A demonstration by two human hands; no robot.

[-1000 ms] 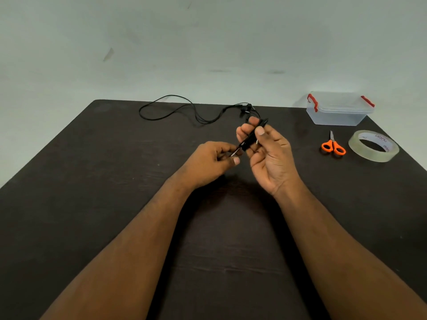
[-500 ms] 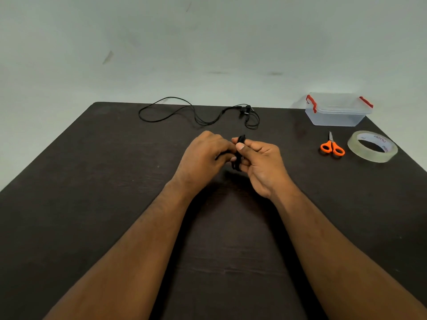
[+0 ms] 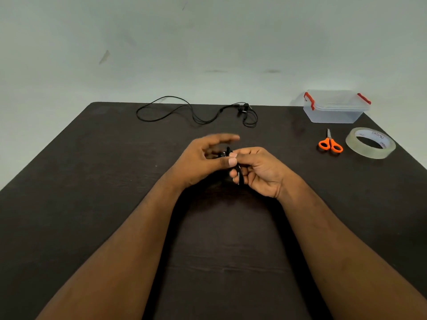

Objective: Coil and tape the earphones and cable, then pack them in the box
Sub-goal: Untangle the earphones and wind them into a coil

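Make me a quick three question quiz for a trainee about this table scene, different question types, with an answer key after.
1. True or false: the lid is on the clear box.
2. Multiple choice: what lies between the scissors and the table's right edge? A) tape roll B) a pen C) a phone
3. Fill the blank: the loose black earphones lie near the table's ____ edge, untouched, while the left hand and right hand hold a small black cable bundle between them.

Key: 1 true; 2 A; 3 far.
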